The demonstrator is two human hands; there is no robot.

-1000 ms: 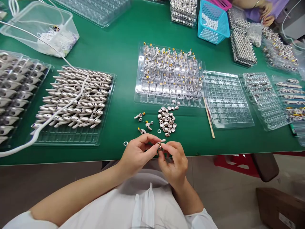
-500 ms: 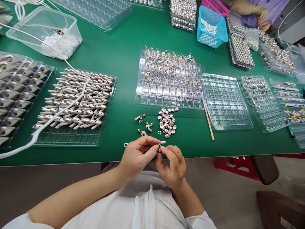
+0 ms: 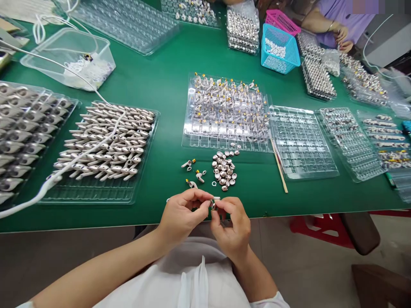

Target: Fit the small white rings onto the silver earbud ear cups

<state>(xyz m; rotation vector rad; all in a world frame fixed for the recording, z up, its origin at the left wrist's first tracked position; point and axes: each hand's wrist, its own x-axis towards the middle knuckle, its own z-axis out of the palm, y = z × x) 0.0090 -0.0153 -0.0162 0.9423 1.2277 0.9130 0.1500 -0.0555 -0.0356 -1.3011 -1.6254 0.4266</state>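
My left hand (image 3: 183, 216) and my right hand (image 3: 231, 224) meet at the near edge of the green table (image 3: 167, 81), both pinched on one small white earbud part (image 3: 214, 202) held between their fingertips. Just beyond them lies a heap of small silver caps (image 3: 224, 170). Three loose white earbud pieces (image 3: 194, 171) with gold tips lie to its left. A clear tray of similar white pieces (image 3: 226, 109) sits further back.
A tray of grey earbud shells (image 3: 105, 141) with a white cable (image 3: 80, 154) across it lies at left. An empty clear tray (image 3: 300, 141) and a wooden stick (image 3: 278, 164) are at right. A blue basket (image 3: 276, 49) and another person's hands (image 3: 343, 38) are at the far right.
My hands stay pinched together on the small part with slight finger shifts. The view has tilted so the table appears lower in the frame.
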